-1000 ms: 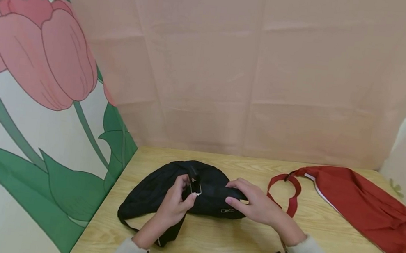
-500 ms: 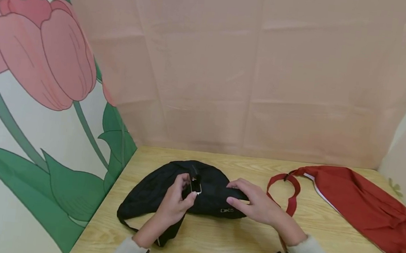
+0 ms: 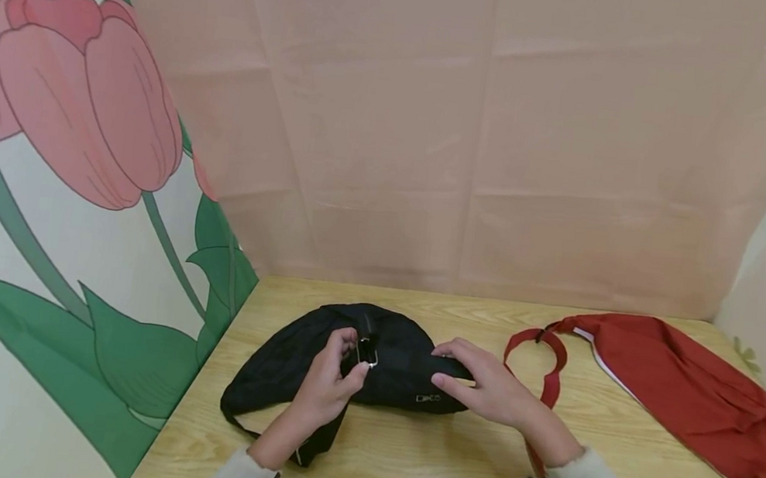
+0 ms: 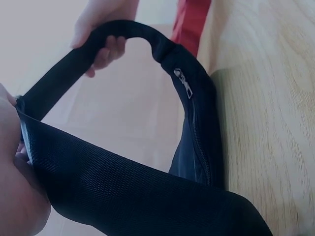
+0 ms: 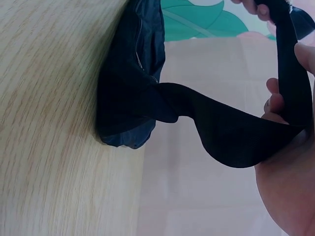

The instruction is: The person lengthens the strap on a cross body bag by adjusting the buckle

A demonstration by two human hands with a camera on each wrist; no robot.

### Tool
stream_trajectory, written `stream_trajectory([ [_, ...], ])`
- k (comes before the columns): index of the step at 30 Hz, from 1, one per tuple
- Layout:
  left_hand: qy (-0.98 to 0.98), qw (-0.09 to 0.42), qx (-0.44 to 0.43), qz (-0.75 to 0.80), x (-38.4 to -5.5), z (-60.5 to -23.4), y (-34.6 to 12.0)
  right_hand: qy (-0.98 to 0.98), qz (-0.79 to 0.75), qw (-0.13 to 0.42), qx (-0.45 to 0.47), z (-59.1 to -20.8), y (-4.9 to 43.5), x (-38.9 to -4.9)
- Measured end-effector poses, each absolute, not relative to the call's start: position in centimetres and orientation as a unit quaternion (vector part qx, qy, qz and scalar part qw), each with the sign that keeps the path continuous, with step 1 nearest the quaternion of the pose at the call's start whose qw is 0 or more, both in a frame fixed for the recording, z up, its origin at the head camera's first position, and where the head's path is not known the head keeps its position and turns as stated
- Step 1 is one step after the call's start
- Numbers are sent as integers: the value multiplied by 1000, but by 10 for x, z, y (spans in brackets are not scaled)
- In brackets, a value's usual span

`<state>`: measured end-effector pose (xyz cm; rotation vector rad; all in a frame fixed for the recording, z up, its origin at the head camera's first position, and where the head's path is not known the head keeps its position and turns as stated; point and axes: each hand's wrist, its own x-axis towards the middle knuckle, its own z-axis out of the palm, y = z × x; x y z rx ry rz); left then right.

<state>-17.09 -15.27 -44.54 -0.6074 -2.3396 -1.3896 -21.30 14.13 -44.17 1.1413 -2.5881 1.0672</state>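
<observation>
Black bag (image 3: 294, 354): soft, prob. light; hold by strap (image 4: 106, 167) nr. buckle (image 3: 373, 363). L grip (image 3: 327, 385) pinches strap there; R grip (image 3: 485, 382) clamped on strap.

Bag (image 3: 293, 362) lies on desk (image 3: 401, 467), left; second bag (image 3: 683, 387) right, its loop (image 3: 558, 355) between the two. Curtain (image 3: 475, 163) behind desk, panel (image 3: 21, 216) left of it.

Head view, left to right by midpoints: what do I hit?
Large printed pink tulip → left hand → silver strap buckle → right hand → red waist bag.
</observation>
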Motion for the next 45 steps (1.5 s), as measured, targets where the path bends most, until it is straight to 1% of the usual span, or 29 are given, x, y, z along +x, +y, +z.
stream_trajectory([
  [10, -821, 193, -218, -491, -171, -445, -157, -847, 359, 73, 384, -444, 144, -215],
  [21, -822, 187, -212, -494, -172, -446, -157, -842, 365, 73, 390, -446, 147, -216],
  [30, -828, 183, -209, -488, -172, -446, -156, -845, 366, 58, 386, -448, 150, -218],
  [45, -821, 199, -221, -488, -171, -445, -160, -846, 364, 64, 383, -448, 152, -219],
])
